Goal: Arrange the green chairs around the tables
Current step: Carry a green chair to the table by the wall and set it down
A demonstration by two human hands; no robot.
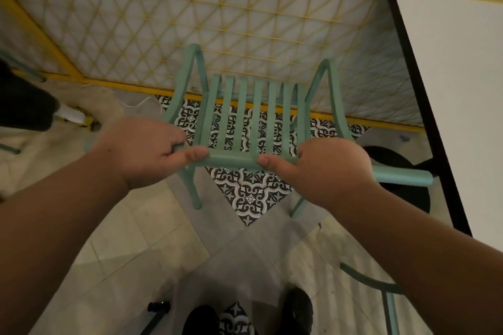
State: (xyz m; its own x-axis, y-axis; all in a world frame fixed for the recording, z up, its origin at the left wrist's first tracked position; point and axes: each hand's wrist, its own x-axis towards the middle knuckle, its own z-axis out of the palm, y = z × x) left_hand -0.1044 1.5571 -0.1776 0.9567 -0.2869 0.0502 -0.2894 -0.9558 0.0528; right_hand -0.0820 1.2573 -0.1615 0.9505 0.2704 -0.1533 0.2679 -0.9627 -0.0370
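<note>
A green slatted chair (255,117) with curved armrests stands on the tiled floor right in front of me, seen from above and behind. My left hand (147,149) grips the left end of its top back rail, thumb lying along the rail. My right hand (326,168) grips the rail's right part in the same way. A white table (462,84) with a black edge stands at the right, its round black base (402,171) showing under it beside the chair.
A yellow-framed lattice screen (217,22) runs close behind the chair. Part of another green chair (381,296) shows at the lower right. A dark object (24,100) and a white cable (130,100) lie at the left. My shoes (296,310) are at the bottom.
</note>
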